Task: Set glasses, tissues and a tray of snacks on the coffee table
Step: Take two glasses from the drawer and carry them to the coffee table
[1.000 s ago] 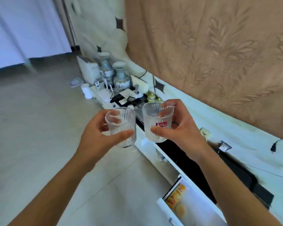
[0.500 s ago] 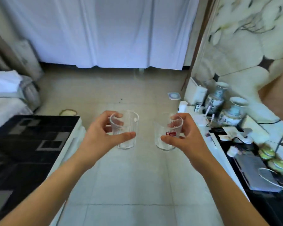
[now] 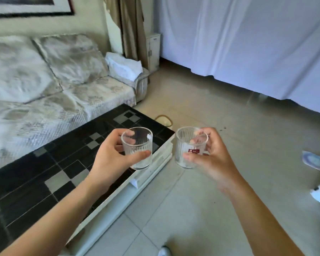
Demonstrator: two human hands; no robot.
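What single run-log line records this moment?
left hand: holds glass | right hand: holds labelled glass | both above table corner, none set down

Pale beige floor tiles (image 3: 220,111) fill the room. A patterned light sofa (image 3: 44,85) stands along the left wall under a framed picture (image 3: 26,6). White curtains (image 3: 248,39) glow with daylight, tan drapes (image 3: 131,24) beside them.

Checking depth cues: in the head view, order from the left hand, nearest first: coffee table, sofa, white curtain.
1. Coffee table, directly below the left hand.
2. Sofa, beyond the table, to the left.
3. White curtain, across the room, far right.
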